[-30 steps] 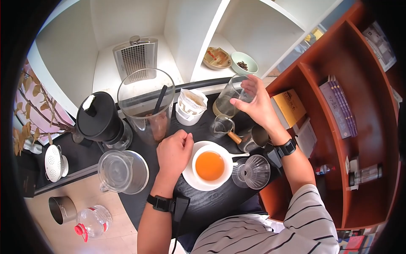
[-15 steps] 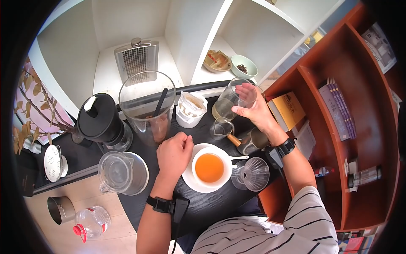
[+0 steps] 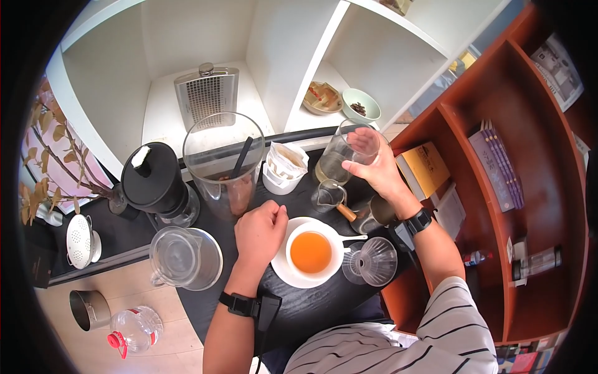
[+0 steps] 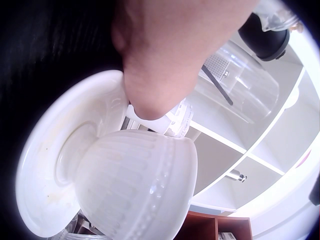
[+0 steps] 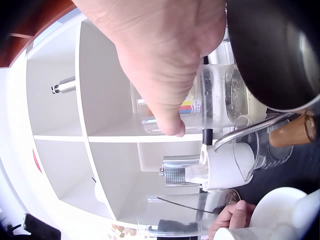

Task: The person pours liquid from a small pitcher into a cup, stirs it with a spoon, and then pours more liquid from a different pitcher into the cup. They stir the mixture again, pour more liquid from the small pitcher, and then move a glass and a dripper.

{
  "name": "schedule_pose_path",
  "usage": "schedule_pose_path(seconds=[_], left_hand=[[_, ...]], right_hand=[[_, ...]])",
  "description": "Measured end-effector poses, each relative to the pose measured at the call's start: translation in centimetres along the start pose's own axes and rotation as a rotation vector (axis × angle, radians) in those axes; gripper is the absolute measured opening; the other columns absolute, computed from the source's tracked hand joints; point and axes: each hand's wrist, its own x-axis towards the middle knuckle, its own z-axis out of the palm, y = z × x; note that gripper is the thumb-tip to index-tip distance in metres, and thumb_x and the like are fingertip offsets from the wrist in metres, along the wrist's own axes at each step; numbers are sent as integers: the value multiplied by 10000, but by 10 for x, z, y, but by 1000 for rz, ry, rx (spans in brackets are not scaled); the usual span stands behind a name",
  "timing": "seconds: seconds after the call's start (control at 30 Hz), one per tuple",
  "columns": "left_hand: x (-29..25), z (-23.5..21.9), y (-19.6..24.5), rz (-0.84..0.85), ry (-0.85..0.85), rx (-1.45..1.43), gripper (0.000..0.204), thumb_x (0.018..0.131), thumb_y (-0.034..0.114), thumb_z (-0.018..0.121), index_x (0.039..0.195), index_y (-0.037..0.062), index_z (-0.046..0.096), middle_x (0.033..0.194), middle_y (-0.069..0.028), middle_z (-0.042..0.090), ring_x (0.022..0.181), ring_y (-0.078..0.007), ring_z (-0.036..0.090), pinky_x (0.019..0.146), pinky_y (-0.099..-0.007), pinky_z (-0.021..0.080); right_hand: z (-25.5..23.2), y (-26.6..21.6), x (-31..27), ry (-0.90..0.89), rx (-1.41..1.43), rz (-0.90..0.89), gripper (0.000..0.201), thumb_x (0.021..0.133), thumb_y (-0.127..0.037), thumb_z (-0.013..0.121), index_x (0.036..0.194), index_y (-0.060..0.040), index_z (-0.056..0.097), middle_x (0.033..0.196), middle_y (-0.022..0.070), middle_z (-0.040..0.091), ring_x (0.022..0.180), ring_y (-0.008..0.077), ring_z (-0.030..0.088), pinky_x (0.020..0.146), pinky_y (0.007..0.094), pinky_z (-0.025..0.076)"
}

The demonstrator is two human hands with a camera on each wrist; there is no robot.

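Observation:
My right hand (image 3: 377,168) is at a tall clear glass (image 3: 334,153), thumb on the near side, fingers showing through its wall. Some pale liquid sits in the bottom of that glass. In the right wrist view, the thumb (image 5: 172,122) lies against the glass near its rim. My left hand (image 3: 258,230), loosely curled and holding nothing, rests on the black table beside a white saucer (image 3: 281,269). On the saucer stands a white cup (image 3: 311,252) of amber liquid, its ribbed side visible in the left wrist view. The left fingertips are mostly hidden.
A large glass cylinder (image 3: 208,174) with a black stick, a white cup with a drip bag (image 3: 285,165), a wooden-handled glass pitcher (image 3: 327,196), a metal cup (image 3: 374,215), a clear ribbed dripper (image 3: 377,262), a lidded jug (image 3: 180,255) and a black grinder (image 3: 156,177) crowd the table.
My right hand has come down a little, and its fingers have gone from beside the rim to round the tall glass. The left hand stays at rest. The head view has shifted slightly.

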Motion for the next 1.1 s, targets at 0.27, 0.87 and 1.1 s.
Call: schedule_pose_path(seconds=[0.27,0.87,1.1], left_hand=[[0,0,0,26,8,16,271,975,249,714,778,72,656,710,-114,717,668,-361,717,627,-465,548],[0,0,-1,27,16,-7,266,980,249,709,780,77,672,693,-120,708,666,-367,713,632,-473,545],[0,0,-1,13,-2,13,273,983,255,706,783,72,670,700,-130,708,674,-376,712,639,-476,548]], right_hand=[[-16,-26,-6,167,214,-197,740,791,-35,902,1415,-23,506,1375,114,607,1343,236,578,1216,425,427],[-97,-55,-31,313,130,-235,687,861,-97,870,1418,-23,474,1331,143,592,1273,256,612,1075,410,552],[-109,-54,-39,241,-101,13,779,803,-166,926,1396,29,459,1318,157,583,1247,249,612,1041,414,571]])
